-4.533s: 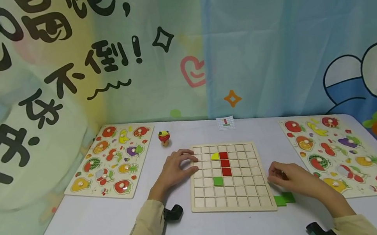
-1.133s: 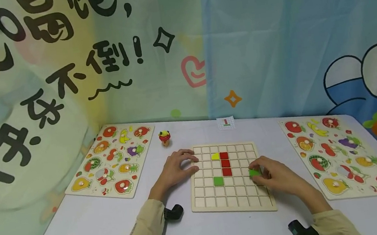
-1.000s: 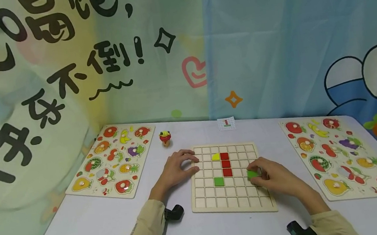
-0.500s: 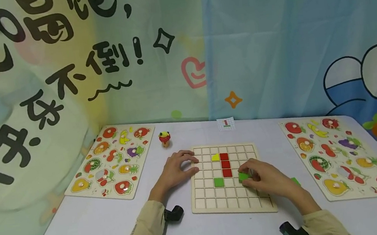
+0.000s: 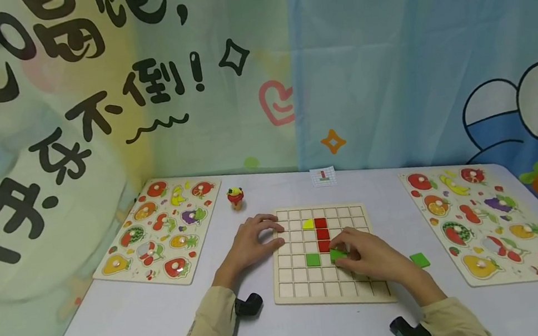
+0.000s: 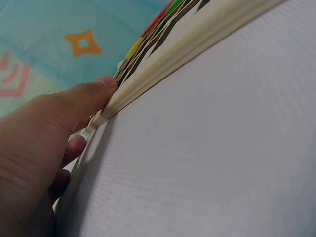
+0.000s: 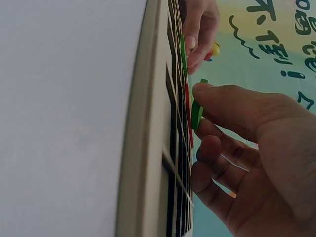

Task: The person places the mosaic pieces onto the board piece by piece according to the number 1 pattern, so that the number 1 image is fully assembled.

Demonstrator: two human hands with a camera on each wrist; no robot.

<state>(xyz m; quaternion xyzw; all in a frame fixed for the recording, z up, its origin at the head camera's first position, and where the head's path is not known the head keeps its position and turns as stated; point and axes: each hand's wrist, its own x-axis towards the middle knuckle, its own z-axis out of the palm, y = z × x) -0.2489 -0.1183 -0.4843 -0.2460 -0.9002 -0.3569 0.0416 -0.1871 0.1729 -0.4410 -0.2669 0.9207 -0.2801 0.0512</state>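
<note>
In the head view my right hand (image 5: pixel 372 253) pinches a square green tile (image 5: pixel 338 254) between thumb and index finger, close over the wooden grid board (image 5: pixel 301 288). The right wrist view shows this tile tilted on edge, its other fingers loosely bent. A column of red tiles (image 5: pixel 322 234) lies on the board, with a small yellow piece (image 5: pixel 308 224) left of its top and another green tile (image 5: pixel 313 260) lower left. My left hand (image 5: pixel 250 243) touches the board's left edge with thumb and fingertips; its thumb (image 6: pixel 91 98) lies at the rim in the left wrist view.
A loose green tile (image 5: pixel 419 260) lies right of the board. Fruit puzzle boards stand at left (image 5: pixel 156 232) and right (image 5: pixel 495 224). Behind the grid board are a small figurine (image 5: pixel 235 198) and a card with a printed grid pattern (image 5: pixel 323 177). A printed curtain (image 5: pixel 362 67) hangs behind the table.
My right hand picked up a green tile from beside the board and carried it left across the grid toward the red column's lower end. My left hand stays at the board's edge.
</note>
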